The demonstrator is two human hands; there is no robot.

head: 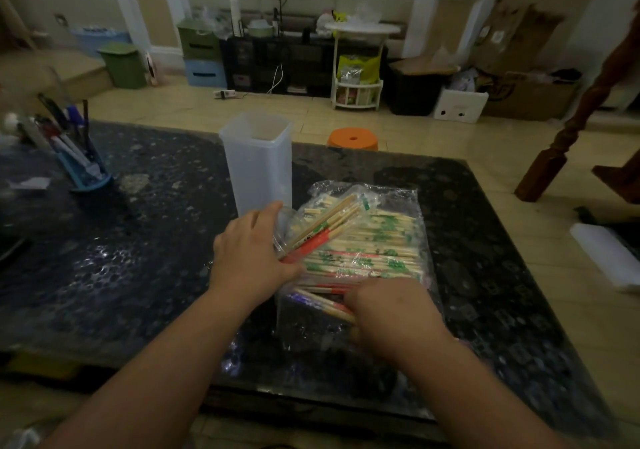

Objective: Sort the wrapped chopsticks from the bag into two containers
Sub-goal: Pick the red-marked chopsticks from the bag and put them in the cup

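Note:
A clear plastic bag [398,203] full of wrapped chopsticks [374,251], with green and red print, lies on the dark stone table [138,275]. My left hand [249,251] grips a small clear cup [282,227], tilted towards the bag, and several red-wrapped chopsticks [322,232] stick out of it. My right hand [391,306] is at the bag's near end, its curled fingers pinching red-tipped chopsticks [332,305]. A tall translucent square container [258,164] stands upright just behind the cup; what it holds cannot be made out.
A blue pen holder [83,171] with several pens stands at the table's left. A scrap of paper [31,182] lies near it. Beyond the far edge is an orange stool [353,140]. A wooden post [568,119] stands at the right.

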